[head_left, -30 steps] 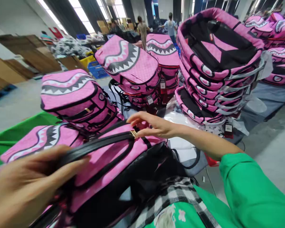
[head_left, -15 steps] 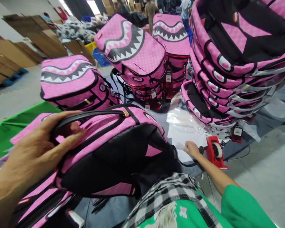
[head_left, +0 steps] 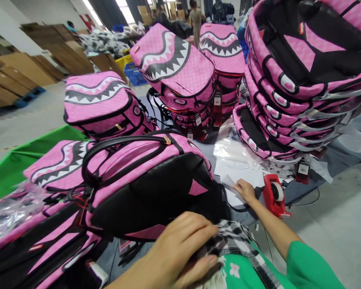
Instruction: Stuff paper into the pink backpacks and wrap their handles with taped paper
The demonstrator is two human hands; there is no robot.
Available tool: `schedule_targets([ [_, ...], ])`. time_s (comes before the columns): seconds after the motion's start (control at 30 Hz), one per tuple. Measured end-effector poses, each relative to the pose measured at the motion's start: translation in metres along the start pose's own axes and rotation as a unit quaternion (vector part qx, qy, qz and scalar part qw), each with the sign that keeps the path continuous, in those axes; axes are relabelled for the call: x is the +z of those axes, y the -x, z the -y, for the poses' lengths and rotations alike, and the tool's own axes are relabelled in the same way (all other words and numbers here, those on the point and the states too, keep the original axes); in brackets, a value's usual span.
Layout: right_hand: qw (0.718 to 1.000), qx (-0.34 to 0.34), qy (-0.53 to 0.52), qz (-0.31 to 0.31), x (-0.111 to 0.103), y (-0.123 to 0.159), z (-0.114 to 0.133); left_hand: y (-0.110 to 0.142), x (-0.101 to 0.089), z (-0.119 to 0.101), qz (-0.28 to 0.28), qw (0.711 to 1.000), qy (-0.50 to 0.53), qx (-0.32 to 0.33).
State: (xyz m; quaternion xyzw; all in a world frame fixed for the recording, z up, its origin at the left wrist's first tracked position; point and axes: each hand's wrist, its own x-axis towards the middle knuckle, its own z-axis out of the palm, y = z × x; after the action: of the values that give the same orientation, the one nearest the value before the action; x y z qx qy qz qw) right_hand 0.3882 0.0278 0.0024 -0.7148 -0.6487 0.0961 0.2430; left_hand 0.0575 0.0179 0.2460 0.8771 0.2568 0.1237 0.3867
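Observation:
A pink and black backpack (head_left: 156, 192) lies on its side in front of me, its black padded face toward me and its strap handle (head_left: 126, 140) arching on top. My left hand (head_left: 189, 245) hovers between this bag and my checked apron (head_left: 228, 233). It holds nothing, with thumb and fingers apart. To the right of the bag, my right hand (head_left: 245, 190) pinches a white sheet of paper (head_left: 233, 194), whose corner is lifted. Beside that wrist stands a red tape dispenser (head_left: 275, 196) with a white roll.
A tall stack of pink backpacks (head_left: 289, 84) rises at the right. More shark-mouth backpacks (head_left: 174, 60) stand along the back. Another backpack (head_left: 48, 241) lies at the left, with clear plastic wrap (head_left: 18, 208) near it. Flattened cardboard (head_left: 54, 44) leans farther off.
My left hand has let go of the backpack's handle and moved right and down, in front of the bag. At my right hand, a paper corner now stands up from the sheets.

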Motion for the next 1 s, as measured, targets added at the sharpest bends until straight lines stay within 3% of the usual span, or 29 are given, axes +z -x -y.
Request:
schedule_targets([
  [0.07, 0.999, -0.042, -0.002, -0.034, -0.014, 0.005, 0.016, -0.039, 0.035, 0.003, 0.068, 0.979, 0.172, -0.092],
  [0.17, 0.991, -0.119, -0.013, -0.065, -0.031, 0.026, 0.049, -0.087, 0.084, 0.023, -0.01, 0.891, 0.391, -0.229],
  [0.27, 0.979, -0.179, -0.028, -0.097, -0.035, 0.051, 0.088, -0.109, 0.12, 0.043, -0.102, 0.841, 0.459, -0.267],
  [0.37, 0.969, -0.201, -0.11, -0.096, -0.047, 0.067, 0.119, -0.108, 0.132, 0.053, -0.173, 0.843, 0.419, -0.29],
  [0.5, 0.943, -0.236, -0.227, -0.054, -0.096, 0.055, 0.128, -0.088, 0.105, 0.052, -0.187, 0.887, 0.326, -0.267],
  [0.6, 0.943, -0.271, -0.188, -0.044, -0.129, 0.022, 0.117, -0.067, 0.065, 0.033, -0.095, 0.95, 0.26, -0.142],
  [0.67, 0.925, -0.325, -0.195, 0.004, -0.135, -0.002, 0.114, -0.05, 0.039, 0.016, -0.037, 0.983, 0.176, -0.047],
  [0.7, 0.913, -0.346, -0.213, 0.033, -0.134, -0.012, 0.114, -0.041, 0.028, 0.008, -0.036, 0.99, 0.133, -0.017],
  [0.77, 0.893, -0.359, -0.258, 0.078, -0.129, -0.027, 0.122, -0.02, 0.013, -0.003, -0.108, 0.992, 0.065, 0.004],
  [0.83, 0.897, -0.328, -0.287, 0.068, -0.126, -0.038, 0.135, 0.0, 0.006, -0.007, -0.23, 0.973, 0.014, 0.012],
  [0.93, 0.911, -0.29, -0.293, -0.02, -0.138, -0.058, 0.161, 0.022, -0.001, -0.005, -0.411, 0.911, -0.002, 0.027],
  [1.0, 0.902, -0.321, -0.281, -0.063, -0.156, -0.081, 0.186, 0.031, -0.013, -0.004, -0.502, 0.865, 0.014, 0.019],
])
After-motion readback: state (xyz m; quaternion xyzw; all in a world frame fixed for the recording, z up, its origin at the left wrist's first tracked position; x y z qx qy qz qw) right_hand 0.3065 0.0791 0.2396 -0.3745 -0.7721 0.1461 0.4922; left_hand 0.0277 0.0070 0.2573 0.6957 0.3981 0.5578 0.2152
